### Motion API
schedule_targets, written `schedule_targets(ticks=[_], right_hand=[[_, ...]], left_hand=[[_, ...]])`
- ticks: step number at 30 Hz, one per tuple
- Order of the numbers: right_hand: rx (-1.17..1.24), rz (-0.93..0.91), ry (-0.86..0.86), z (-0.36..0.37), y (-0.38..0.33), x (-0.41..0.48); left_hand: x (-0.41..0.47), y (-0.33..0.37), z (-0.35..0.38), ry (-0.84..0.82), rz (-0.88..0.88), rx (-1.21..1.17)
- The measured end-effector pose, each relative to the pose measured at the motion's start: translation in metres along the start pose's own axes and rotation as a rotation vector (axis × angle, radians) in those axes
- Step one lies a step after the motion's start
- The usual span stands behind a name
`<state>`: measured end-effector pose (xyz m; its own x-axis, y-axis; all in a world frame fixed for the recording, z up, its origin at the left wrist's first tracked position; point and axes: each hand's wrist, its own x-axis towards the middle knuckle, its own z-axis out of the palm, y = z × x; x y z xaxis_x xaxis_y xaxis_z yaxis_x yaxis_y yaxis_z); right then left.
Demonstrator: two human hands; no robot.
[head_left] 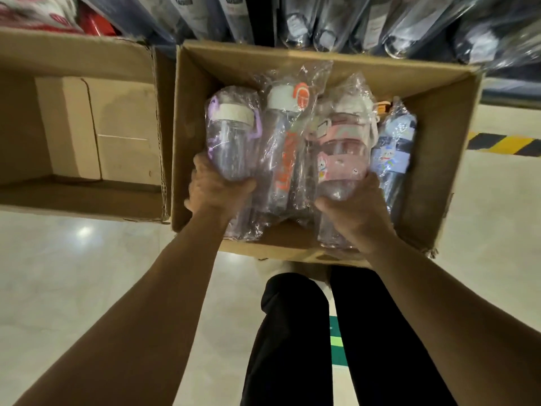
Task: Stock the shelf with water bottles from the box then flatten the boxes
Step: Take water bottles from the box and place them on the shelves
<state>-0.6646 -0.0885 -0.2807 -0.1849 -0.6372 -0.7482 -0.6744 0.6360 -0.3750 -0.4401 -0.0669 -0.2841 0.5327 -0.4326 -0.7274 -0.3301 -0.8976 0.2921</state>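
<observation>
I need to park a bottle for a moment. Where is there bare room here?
The left box shows bare bottom between its four walls. In the right box, only a strip of bottom shows at the near wall, between the left hand and right hand. The rest is crowded: wrapped bottles lie side by side.

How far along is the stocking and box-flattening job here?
Looks done: the left box is empty, and wrapped bottles sit on the shelf beyond. In hand: the left hand grips the purple bottle and the right hand grips the pink bottle, both inside the right box. Left: at least the orange bottle and the blue bottle lie there, and neither box is flattened.
</observation>
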Motion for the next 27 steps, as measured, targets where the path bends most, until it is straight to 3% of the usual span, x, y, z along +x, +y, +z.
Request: schedule_targets(ticks=[8, 13, 20, 27], right_hand=[[0.123, -0.13, 0.009, -0.08, -0.024, -0.07], [0.178, -0.163, -0.019, -0.146, -0.059, -0.152], [0.436, -0.485, 0.002, -0.266, -0.111, -0.303], [0.477, -0.682, 0.246, -0.368, -0.14, -0.432]], left_hand=[[-0.089, 0.022, -0.061, -0.086, 0.113, -0.334], [-0.179, 0.066, -0.118, -0.032, 0.2, -0.321], [-0.321, 0.129, -0.221, -0.091, 0.389, -0.437], [-0.451, 0.169, -0.304, 0.02, 0.572, -0.441]])
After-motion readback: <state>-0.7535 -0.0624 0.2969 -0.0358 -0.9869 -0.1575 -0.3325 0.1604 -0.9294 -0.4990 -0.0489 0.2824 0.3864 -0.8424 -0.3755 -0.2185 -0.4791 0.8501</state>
